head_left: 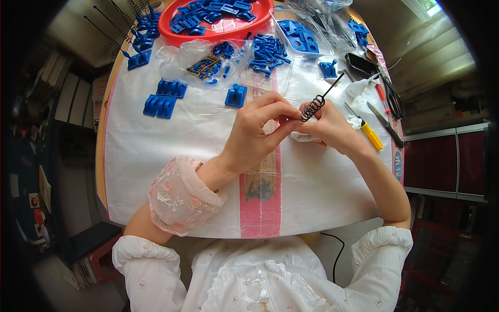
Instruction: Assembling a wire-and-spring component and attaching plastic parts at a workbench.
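Observation:
A black coil spring (313, 108) with a straight wire end slants up to the right between my hands, above the middle of the table. My left hand (260, 127) pinches its lower end with thumb and forefinger. Closed around the same end from the other side is my right hand (335, 127); its fingertips are partly hidden. A crumpled white cloth or tissue (304, 137) shows beneath the right hand's fingers. Just beyond my left hand stands a blue plastic base (236, 95), and farther right sits another blue piece (328, 69).
Blue parts fill a red basin (218, 39) and a clear tub (312, 51). A plastic bag (179, 60) holds brass-coloured screws. Blue clips (163, 99) lie left. On the right are a yellow-handled screwdriver (371, 136), a knife (384, 124), scissors (395, 101) and a white bottle (356, 88).

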A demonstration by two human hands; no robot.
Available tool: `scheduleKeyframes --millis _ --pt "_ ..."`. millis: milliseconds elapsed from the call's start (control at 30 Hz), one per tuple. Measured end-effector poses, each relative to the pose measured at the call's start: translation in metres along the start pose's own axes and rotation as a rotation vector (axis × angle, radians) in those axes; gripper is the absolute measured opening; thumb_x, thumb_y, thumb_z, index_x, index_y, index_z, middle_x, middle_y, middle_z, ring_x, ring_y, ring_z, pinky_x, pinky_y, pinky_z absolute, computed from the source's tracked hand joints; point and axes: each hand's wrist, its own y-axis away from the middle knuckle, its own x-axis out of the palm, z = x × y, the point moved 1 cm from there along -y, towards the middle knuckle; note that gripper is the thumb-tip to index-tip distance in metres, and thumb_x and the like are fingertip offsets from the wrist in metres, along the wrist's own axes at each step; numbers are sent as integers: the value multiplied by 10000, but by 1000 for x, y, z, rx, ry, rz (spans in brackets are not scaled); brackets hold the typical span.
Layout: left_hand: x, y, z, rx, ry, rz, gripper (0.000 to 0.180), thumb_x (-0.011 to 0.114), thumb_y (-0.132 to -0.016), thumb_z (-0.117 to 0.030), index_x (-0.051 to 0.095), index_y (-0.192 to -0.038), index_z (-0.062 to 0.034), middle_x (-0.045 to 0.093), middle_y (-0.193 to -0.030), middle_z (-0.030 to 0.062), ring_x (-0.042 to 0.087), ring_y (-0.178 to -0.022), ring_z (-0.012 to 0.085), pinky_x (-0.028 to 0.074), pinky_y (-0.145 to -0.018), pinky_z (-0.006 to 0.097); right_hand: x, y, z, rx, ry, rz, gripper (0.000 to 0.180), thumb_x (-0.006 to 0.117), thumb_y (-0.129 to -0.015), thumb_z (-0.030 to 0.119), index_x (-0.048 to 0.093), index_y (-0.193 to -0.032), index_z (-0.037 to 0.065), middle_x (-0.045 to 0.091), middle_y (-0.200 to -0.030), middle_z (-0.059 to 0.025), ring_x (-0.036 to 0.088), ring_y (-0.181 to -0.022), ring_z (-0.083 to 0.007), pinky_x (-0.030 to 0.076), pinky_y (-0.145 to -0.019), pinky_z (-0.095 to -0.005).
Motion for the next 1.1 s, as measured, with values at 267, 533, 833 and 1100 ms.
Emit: scheduleKeyframes --millis 267,533,833,1100 --pt "-1 0 -1 6 -6 2 120 713 -795 28 683 -906 -4 633 -867 61 635 -772 166 490 -673 286 -2 7 12 25 106 20 198 710 -728 205 666 -808 28 602 -695 -13 555 -570 -88 415 -449 -232" --pt "-1 0 0 7 -15 8 125 712 -794 32 687 -910 -4 633 -865 64 633 -761 163 493 -669 277 -7 11 11 47 77 9 188 703 -737 198 664 -795 23 601 -677 -22 544 -545 -81 392 -422 -231" --pt "0 -1 0 0 -5 9 123 720 -794 21 686 -909 -6 631 -869 63 626 -760 165 491 -675 278 -1 2 0 -11 28 -7 201 707 -761 203 668 -825 16 582 -649 -35 500 -452 -76 353 -380 -223" --pt "-1 0 0 7 -8 4 122 720 -795 17 686 -910 -7 632 -866 62 626 -759 167 490 -671 279 0 10 14 16 107 35 196 710 -743 194 679 -807 11 611 -679 -30 555 -563 -73 396 -431 -226"
